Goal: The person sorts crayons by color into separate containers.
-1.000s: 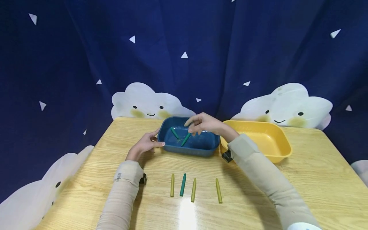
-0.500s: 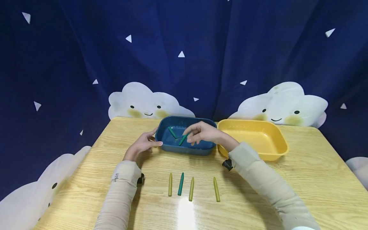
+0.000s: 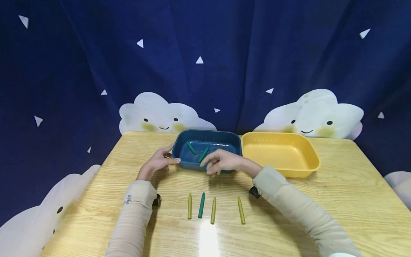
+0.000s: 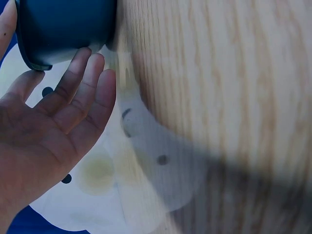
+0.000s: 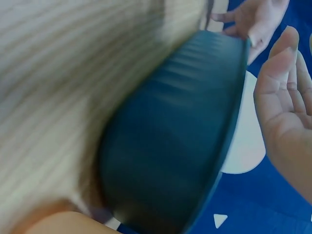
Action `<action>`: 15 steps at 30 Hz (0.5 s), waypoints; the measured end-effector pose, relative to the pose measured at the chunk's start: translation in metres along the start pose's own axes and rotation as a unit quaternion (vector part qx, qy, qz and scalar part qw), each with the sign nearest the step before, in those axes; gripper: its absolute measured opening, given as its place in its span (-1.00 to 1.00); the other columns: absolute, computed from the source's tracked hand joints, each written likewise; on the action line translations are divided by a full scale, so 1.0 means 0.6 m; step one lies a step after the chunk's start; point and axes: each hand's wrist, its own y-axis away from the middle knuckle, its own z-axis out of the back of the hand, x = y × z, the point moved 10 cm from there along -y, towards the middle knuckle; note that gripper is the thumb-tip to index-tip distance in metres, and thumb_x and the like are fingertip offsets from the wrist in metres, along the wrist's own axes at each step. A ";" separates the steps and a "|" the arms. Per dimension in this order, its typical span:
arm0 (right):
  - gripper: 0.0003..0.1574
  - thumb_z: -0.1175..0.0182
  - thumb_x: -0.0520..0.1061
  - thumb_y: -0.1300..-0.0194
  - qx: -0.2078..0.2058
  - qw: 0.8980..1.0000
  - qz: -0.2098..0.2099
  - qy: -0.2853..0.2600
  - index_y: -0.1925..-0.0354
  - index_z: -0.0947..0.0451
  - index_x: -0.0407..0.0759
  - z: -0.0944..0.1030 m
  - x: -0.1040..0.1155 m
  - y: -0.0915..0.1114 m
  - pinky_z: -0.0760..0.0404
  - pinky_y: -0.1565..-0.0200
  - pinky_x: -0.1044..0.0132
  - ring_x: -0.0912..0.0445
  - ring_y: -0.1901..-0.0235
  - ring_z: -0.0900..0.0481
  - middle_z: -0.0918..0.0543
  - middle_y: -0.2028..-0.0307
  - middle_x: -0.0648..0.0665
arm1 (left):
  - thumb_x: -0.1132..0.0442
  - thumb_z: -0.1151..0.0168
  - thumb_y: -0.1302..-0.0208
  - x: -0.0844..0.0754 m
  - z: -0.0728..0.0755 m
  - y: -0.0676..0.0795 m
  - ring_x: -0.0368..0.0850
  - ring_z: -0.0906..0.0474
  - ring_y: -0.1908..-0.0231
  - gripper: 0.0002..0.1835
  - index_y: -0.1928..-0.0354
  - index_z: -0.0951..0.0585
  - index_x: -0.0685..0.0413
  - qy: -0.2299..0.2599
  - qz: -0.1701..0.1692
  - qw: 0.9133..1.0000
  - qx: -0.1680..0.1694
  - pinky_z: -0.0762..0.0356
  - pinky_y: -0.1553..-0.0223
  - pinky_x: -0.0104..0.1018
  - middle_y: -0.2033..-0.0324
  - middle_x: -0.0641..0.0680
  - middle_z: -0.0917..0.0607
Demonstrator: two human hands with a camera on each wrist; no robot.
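Observation:
Two green crayons (image 3: 203, 155) lie apart on the floor of the blue bin (image 3: 224, 134). At the bin's left end, my left hand (image 3: 158, 161) rests with spread, fairly straight fingers touching its side and rim. My right hand (image 3: 224, 161) is over the front rim, its fingers loosely bent with nothing between them. In the right wrist view the right hand (image 5: 287, 105) appears beside the rim, likewise holding nothing. Nearer on the table lie a teal-green crayon (image 3: 201, 205) and yellow crayons to its left (image 3: 189, 206) and right (image 3: 213, 210).
Beside the blue bin stands a yellow bin (image 3: 285, 157), their ends side by side. Another yellow crayon (image 3: 241, 210) lies farther right on the wooden table (image 3: 340, 200). Behind the table hangs a dark blue curtain (image 3: 179, 71) with clouds and triangles.
The right hand has let go of a green crayon inside the blue bin and drawn back toward the front rim. The left hand keeps its place at the bin. The head view has shifted slightly.

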 end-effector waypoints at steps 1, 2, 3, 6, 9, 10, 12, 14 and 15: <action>-0.57 -0.16 -0.34 -0.17 0.005 1.000 -0.002 -0.002 -0.04 -0.44 -0.44 -0.004 -0.003 0.000 -0.55 0.29 -0.04 -0.28 0.32 -0.57 -0.63 0.32 -0.36 | 0.22 -0.28 -0.15 -0.005 -0.001 0.003 -0.03 -0.36 0.57 -0.14 -0.40 0.00 0.01 0.003 0.000 1.000 0.002 -0.49 0.43 0.05 0.22 0.28 -0.44; -0.57 -0.16 -0.35 -0.17 0.010 1.000 -0.001 -0.004 -0.04 -0.44 -0.45 -0.009 -0.006 0.000 -0.55 0.29 -0.05 -0.30 0.32 -0.56 -0.62 0.30 -0.41 | 0.23 -0.27 -0.15 -0.011 -0.002 0.006 -0.02 -0.37 0.56 -0.14 -0.40 0.00 0.03 0.005 -0.001 1.000 0.003 -0.49 0.42 0.07 0.23 0.29 -0.44; -0.57 -0.15 -0.37 -0.17 0.016 1.000 0.000 -0.007 -0.04 -0.43 -0.47 -0.013 -0.008 0.000 -0.55 0.30 -0.04 -0.34 0.31 -0.55 -0.60 0.29 -0.45 | 0.24 -0.27 -0.15 -0.017 -0.004 0.010 -0.01 -0.37 0.55 -0.14 -0.40 0.00 0.06 0.006 -0.001 1.000 0.005 -0.48 0.40 0.10 0.24 0.30 -0.44; -0.53 -0.14 -0.39 -0.15 0.036 0.999 0.007 -0.015 -0.05 -0.40 -0.53 -0.027 -0.016 -0.001 -0.57 0.36 0.05 -0.38 0.32 -0.52 -0.59 0.30 -0.49 | 0.27 -0.25 -0.17 -0.035 -0.006 0.022 0.01 -0.38 0.53 -0.16 -0.40 0.00 0.10 0.003 0.000 1.000 0.005 -0.47 0.35 0.14 0.23 0.31 -0.44; -0.50 -0.16 -0.40 -0.12 0.055 0.998 0.014 -0.020 -0.05 -0.39 -0.56 -0.039 -0.022 0.000 -0.55 0.42 0.16 -0.38 0.36 -0.52 -0.62 0.36 -0.43 | 0.27 -0.23 -0.18 -0.044 -0.007 0.030 0.01 -0.38 0.51 -0.17 -0.40 0.00 0.11 -0.003 0.003 1.000 0.002 -0.48 0.31 0.13 0.21 0.30 -0.44; -0.50 -0.17 -0.40 -0.12 0.061 0.998 0.013 -0.021 -0.06 -0.39 -0.55 -0.043 -0.025 0.000 -0.53 0.44 0.20 -0.37 0.36 -0.52 -0.63 0.38 -0.39 | 0.27 -0.23 -0.18 -0.045 -0.007 0.032 0.01 -0.38 0.50 -0.18 -0.40 0.00 0.11 -0.004 0.004 1.000 0.002 -0.48 0.30 0.13 0.20 0.31 -0.44; -0.50 -0.19 -0.39 -0.11 0.070 0.997 0.009 -0.022 -0.06 -0.40 -0.54 -0.051 -0.031 0.000 -0.52 0.46 0.21 -0.32 0.39 -0.53 -0.65 0.41 -0.31 | 0.27 -0.23 -0.18 -0.046 -0.007 0.034 0.01 -0.38 0.49 -0.18 -0.40 0.00 0.11 -0.004 0.005 1.000 0.000 -0.48 0.30 0.13 0.19 0.31 -0.44; -0.49 -0.20 -0.39 -0.10 0.077 0.997 0.000 -0.027 -0.05 -0.41 -0.53 -0.057 -0.037 0.000 -0.49 0.47 0.22 -0.24 0.44 -0.53 -0.66 0.44 -0.24 | 0.27 -0.23 -0.18 -0.046 -0.007 0.034 0.01 -0.38 0.49 -0.18 -0.40 0.00 0.11 -0.004 0.004 1.000 0.000 -0.48 0.31 0.13 0.19 0.31 -0.44; -0.49 -0.21 -0.39 -0.10 0.079 0.996 -0.006 -0.028 -0.05 -0.42 -0.52 -0.060 -0.041 0.000 -0.48 0.47 0.23 -0.17 0.47 -0.54 -0.67 0.44 -0.21 | 0.27 -0.23 -0.18 -0.046 -0.007 0.033 0.01 -0.38 0.49 -0.18 -0.40 0.00 0.11 -0.003 0.002 1.000 0.001 -0.47 0.31 0.13 0.20 0.32 -0.44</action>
